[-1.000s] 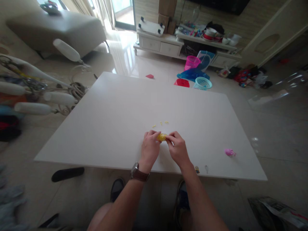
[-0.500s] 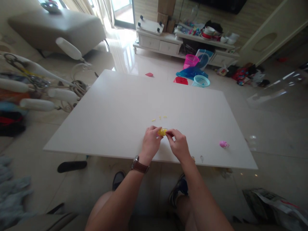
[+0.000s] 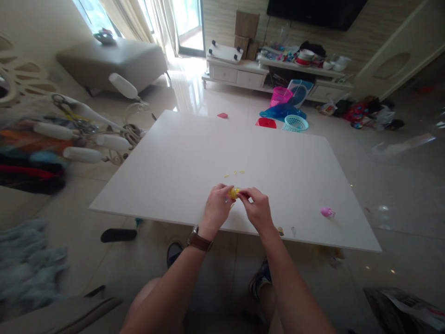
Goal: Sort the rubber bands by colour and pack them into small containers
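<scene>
My left hand (image 3: 216, 206) is closed around a small yellow and clear, rounded object (image 3: 233, 192), held just above the near part of the white table (image 3: 167, 162). At its right end, my right hand (image 3: 256, 206) has thumb and fingers pinched together against it. The fingers hide much of the object, so its exact kind is unclear. Just beyond the hands lie a few thin yellow pieces (image 3: 242, 172). Another small yellow bit (image 3: 232, 206) shows below the left fingers.
A pink egg-shaped toy (image 3: 327, 212) lies on the table's right side. By the near edge are a small yellow and blue figure (image 3: 280, 230) and a small clear piece (image 3: 294, 231). A chandelier (image 3: 121, 139) stands left; baskets (image 3: 295, 123) sit on the floor beyond.
The head view has tilted up and shifted left. Both hands stay together at the yellow object, with the right fingers slightly further left over it. A yellow bit now shows below the left fingers.
</scene>
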Motion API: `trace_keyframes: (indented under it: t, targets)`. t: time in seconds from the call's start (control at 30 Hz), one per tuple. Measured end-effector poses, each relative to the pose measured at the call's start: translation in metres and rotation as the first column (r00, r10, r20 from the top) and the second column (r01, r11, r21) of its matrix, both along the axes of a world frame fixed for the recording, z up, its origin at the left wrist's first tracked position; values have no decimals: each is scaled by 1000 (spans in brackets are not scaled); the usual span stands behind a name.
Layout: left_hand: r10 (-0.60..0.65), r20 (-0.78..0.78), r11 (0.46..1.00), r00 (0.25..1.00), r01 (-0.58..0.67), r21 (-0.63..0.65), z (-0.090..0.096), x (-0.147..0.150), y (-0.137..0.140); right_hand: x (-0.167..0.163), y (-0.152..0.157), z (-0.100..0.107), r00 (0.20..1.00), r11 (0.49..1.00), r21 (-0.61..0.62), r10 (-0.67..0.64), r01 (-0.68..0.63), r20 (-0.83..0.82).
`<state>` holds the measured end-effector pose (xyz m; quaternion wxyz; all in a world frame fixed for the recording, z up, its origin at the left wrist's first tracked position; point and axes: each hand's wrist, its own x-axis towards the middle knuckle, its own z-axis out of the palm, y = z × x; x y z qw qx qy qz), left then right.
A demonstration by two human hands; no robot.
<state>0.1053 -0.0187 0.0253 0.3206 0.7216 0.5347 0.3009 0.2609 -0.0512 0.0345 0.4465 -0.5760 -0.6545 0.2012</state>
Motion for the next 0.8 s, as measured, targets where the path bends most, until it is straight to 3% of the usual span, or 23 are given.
trace_keyframes:
  t: [0.2, 0.5, 0.7, 0.8]
  targets:
    - [43, -20, 998, 999, -44, -41, 1, 3, 8, -6, 7, 1, 999, 1000, -10, 19, -19, -48]
    - [5, -115, 1000, 993, -3, 10, 0, 3, 19, 3, 18, 4, 1000, 1000, -5, -7, 7, -15]
    - [-3, -78, 1000, 997, 3, 0, 1, 5, 20, -1, 19, 4, 989, 990, 11, -143, 143, -36]
    - [-16, -69, 1000, 997, 17, 12, 3, 6, 18, -2, 17, 2, 989, 989, 8, -147, 147, -10]
